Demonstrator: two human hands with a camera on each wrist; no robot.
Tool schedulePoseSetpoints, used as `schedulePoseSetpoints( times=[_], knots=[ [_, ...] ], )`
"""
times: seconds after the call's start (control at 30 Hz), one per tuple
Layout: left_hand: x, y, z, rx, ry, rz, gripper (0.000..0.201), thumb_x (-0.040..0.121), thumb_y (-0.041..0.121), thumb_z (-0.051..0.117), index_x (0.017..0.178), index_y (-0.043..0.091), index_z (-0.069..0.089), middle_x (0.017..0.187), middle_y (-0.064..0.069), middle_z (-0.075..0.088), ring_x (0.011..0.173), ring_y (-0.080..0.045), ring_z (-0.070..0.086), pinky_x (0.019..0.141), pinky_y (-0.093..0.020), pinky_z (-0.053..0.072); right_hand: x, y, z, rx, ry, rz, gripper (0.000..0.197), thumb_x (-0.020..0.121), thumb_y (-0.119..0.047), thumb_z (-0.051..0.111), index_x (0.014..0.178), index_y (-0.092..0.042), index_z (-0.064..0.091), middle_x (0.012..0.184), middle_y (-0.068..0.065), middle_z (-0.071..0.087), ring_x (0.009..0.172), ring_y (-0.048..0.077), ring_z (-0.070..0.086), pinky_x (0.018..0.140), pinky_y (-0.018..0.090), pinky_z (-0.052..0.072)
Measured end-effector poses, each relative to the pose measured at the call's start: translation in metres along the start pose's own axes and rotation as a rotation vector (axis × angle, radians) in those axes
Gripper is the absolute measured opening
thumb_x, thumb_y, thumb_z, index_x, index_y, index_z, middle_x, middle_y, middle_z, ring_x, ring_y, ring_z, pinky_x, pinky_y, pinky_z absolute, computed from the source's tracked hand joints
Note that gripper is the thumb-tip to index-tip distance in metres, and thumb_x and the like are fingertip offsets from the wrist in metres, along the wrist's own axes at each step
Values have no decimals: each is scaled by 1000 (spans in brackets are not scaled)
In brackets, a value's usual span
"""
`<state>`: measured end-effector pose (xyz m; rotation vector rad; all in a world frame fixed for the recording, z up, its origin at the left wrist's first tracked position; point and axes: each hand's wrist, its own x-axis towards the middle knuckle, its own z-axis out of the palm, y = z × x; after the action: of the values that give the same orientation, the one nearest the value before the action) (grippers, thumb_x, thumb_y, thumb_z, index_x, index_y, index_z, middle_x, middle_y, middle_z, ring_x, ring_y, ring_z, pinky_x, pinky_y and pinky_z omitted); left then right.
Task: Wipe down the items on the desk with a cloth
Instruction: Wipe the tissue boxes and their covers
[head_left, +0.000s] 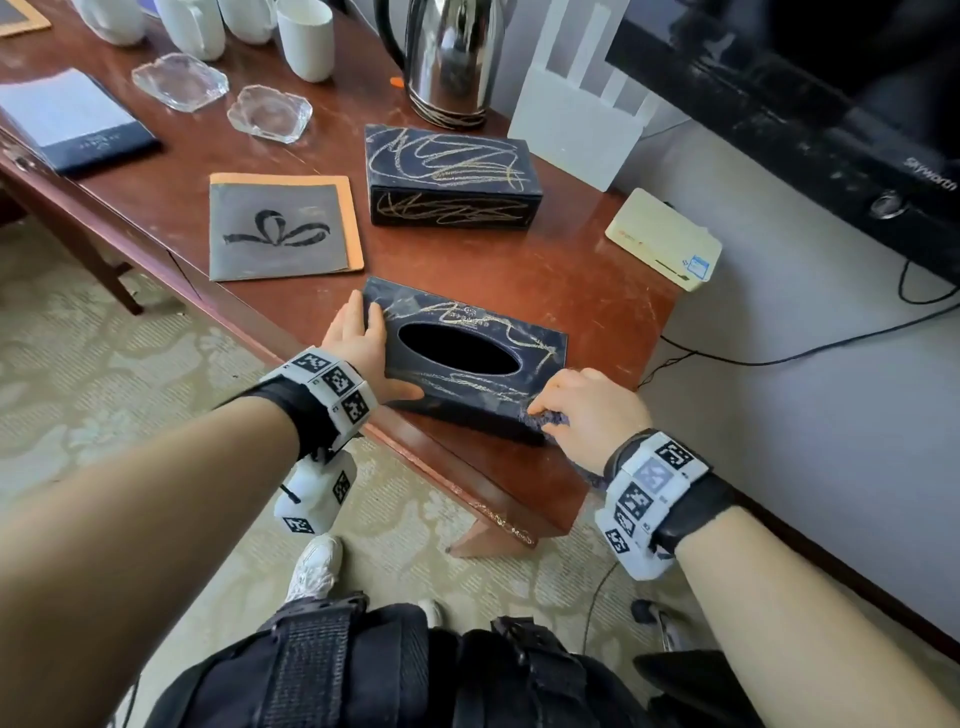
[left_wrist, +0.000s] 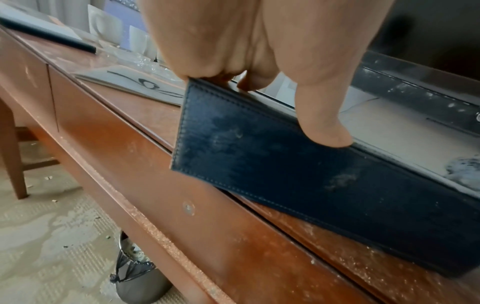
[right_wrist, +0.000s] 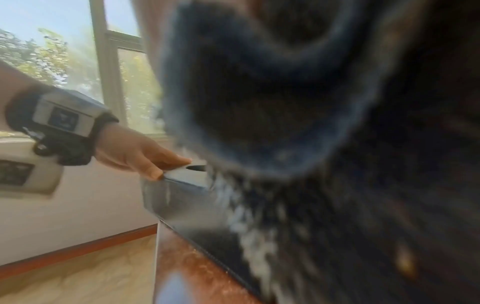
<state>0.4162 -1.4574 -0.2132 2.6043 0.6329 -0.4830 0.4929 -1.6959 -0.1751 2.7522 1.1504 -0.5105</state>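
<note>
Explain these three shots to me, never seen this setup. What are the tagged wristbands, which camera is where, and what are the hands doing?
No robot here: a person works bare-handed, wearing a head camera and a camera on each wrist. The checkered bands are markers strapped to the wrists.

The head view looks down at a wooden desk. The left hand grips the end of a dark tissue box to steady it. The right hand presses a dark cloth against the box's near corner.

The left wrist view shows that hand's fingers over the box's edge. The right wrist view is mostly blurred cloth, close up.

Also on the desk: a second dark box, a grey folder, two glass ashtrays, white cups, a steel kettle.
</note>
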Motion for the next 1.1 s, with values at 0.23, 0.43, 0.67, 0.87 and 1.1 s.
schedulePoseSetpoints(
  times=[0.23, 0.43, 0.67, 0.87, 1.1],
  knots=[
    [-1, -5, 5, -14, 10, 20, 115, 75, 58, 63, 147, 7, -10, 154, -12, -21, 144, -24, -13, 118, -32, 2, 30, 17, -19, 249, 250, 264, 25, 94, -25, 50, 117, -28, 58, 122, 1, 52, 112, 26, 48, 79, 32, 43],
    [-2, -5, 4, -7, 5, 25, 114, 76, 59, 62, 147, 8, -11, 154, -11, -22, 144, -24, -14, 118, -32, 1, 16, -15, 8, 59, 140, 41, 26, 95, -23, 47, 115, -33, 60, 117, -6, 51, 113, 19, 42, 77, 31, 43],
    [-4, -4, 2, -6, -6, 27, 113, 78, 58, 61, 147, 7, -11, 154, -12, -23, 143, -25, -14, 117, -33, 1, 34, -1, -29, 175, 215, 98, 27, 91, -24, 51, 115, -33, 61, 118, -2, 53, 112, 23, 48, 82, 33, 44],
    [-4, -3, 2, 6, -9, 38, 112, 79, 57, 61, 147, 7, -11, 153, -14, -22, 143, -27, -13, 118, -35, 0, 33, -36, 10, 120, 234, 140, 32, 96, -17, 43, 118, -33, 58, 118, -6, 50, 111, 21, 38, 76, 32, 47],
    [-2, -4, 2, 16, -12, 36, 112, 77, 58, 62, 147, 7, -10, 154, -13, -21, 143, -27, -13, 117, -37, -2, 14, -27, -11, 74, 0, -154, 27, 94, -26, 51, 117, -35, 60, 119, -8, 52, 115, 19, 41, 90, 32, 43]
  ],
)
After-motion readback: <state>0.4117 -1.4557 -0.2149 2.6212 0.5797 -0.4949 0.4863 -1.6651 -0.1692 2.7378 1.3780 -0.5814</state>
